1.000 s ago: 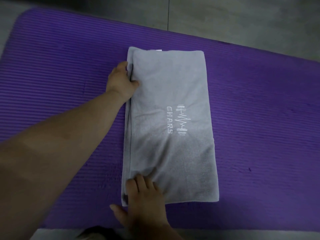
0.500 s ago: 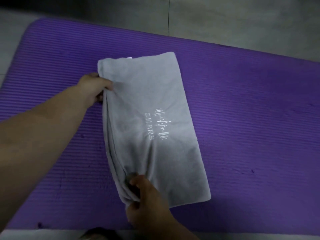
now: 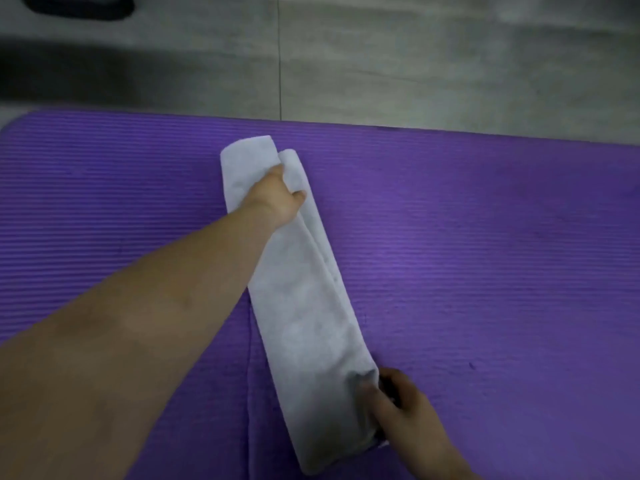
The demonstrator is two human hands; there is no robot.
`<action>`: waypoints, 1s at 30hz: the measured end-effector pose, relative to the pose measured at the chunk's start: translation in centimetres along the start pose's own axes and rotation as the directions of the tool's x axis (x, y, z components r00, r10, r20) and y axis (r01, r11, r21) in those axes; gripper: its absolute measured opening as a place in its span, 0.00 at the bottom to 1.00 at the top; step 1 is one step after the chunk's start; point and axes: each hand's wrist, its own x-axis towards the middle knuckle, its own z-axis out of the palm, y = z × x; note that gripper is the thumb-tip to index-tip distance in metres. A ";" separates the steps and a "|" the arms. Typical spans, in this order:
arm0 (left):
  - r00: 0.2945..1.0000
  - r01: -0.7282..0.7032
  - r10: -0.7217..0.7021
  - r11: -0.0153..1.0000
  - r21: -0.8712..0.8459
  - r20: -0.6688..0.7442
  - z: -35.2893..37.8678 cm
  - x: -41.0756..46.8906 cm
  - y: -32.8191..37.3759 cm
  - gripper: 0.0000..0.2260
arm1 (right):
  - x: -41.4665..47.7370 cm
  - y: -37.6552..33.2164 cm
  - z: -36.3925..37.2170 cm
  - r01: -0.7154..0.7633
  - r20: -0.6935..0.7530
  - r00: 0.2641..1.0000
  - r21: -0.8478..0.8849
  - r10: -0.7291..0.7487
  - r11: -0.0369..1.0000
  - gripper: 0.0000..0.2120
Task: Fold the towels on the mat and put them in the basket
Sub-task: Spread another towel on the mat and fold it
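Head view: a narrow folded pale grey towel (image 3: 304, 323) lies on the purple ribbed foam mat (image 3: 485, 254); left hand (image 3: 277, 199) grips its far end, right hand (image 3: 405, 407) its near end.

Our left arm (image 3: 138, 323) reaches bare from the lower left, stretched straight and far forward, and our left hand (image 3: 280, 199) curls its fingers round the far end of the towel (image 3: 304, 323). Our right hand (image 3: 405, 407) sits close to us at the lower right, back of the hand up, fingers pinching the near end; its forearm barely shows
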 end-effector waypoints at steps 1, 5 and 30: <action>0.999 -0.036 0.035 0.999 0.019 0.014 0.4 -0.4 -0.3 0.25 | 0.1 0.2 0.0 -0.012 0.005 1.000 -0.006 0.012 1.000 0.08; 0.940 -0.340 0.338 0.937 0.076 0.040 0.4 -3.8 -2.8 0.17 | 0.9 1.2 -0.4 0.006 0.057 0.998 -0.186 0.005 0.983 0.12; 0.925 -0.376 0.287 0.614 0.694 0.248 0.4 -1.9 -2.5 0.32 | 2.2 1.6 -3.9 -0.034 0.136 0.966 -0.779 0.222 0.626 0.27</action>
